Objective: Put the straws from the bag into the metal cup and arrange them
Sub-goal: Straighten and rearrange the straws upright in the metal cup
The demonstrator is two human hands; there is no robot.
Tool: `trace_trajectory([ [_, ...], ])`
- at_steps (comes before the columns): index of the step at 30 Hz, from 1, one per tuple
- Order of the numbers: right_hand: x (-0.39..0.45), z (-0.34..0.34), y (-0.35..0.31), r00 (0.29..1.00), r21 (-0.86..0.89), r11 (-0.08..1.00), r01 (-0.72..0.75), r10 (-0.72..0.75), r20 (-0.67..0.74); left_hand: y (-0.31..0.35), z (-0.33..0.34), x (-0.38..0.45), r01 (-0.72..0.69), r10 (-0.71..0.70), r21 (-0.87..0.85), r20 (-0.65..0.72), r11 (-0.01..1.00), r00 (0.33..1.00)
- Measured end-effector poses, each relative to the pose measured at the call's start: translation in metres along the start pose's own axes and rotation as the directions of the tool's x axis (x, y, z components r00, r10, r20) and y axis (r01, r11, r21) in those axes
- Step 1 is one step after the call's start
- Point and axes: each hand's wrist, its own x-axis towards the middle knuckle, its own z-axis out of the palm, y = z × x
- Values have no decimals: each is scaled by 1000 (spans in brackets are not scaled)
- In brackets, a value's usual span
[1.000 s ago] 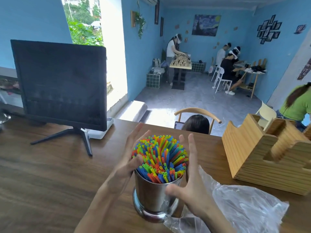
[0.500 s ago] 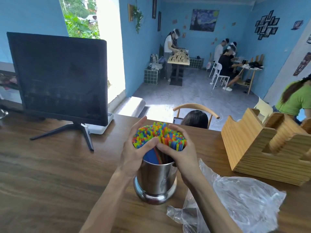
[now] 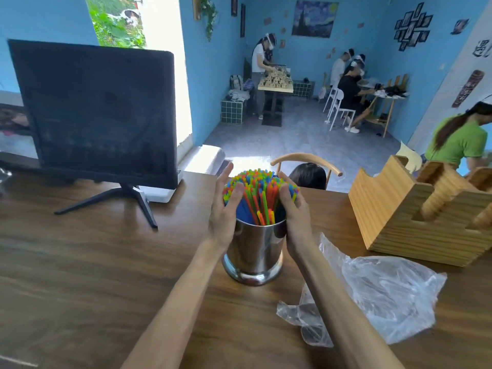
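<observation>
A shiny metal cup (image 3: 254, 251) stands upright on the wooden table (image 3: 80, 275), packed with a bundle of colourful straws (image 3: 259, 191) that rise above its rim. My left hand (image 3: 225, 211) grips the bundle from the left, thumb across the front and fingers up behind it. From the right, my right hand (image 3: 295, 211) grips the same bundle, thumb in front and fingers curled round the back. The clear plastic bag (image 3: 386, 296) lies crumpled and flat on the table to the right of the cup; I see no straws in it.
A dark monitor (image 3: 98, 113) on a stand sits at the back left. A wooden organiser (image 3: 394, 211) stands at the right, close behind the bag. A chair back and a person's head (image 3: 308, 177) show just past the table's far edge.
A second ago both hands were spread open beside the fanned-out straws. They closed round the straws and gathered them into a tighter upright bundle, which they still hold.
</observation>
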Motion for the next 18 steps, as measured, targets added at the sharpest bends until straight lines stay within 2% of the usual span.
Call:
trace_trajectory([
  [2,-4,6,5,999,-18,1000,18,-19,-42,-1,2,2,-13,13,1,-46,1000,999],
  [5,-5,13,9,997,71,997,21,-15,-82,-1,6,3,-31,29,-29,-79,999,996],
  [10,4,22,11,990,108,994,-16,31,-139,-4,9,3,-39,36,-16,-137,999,990],
  [15,5,28,4,986,104,993,53,-36,-164,-2,11,8,-20,19,-10,-138,1000,990],
  [18,4,29,11,983,64,998,1,11,-181,-8,10,9,-3,3,2,-139,1000,990],
])
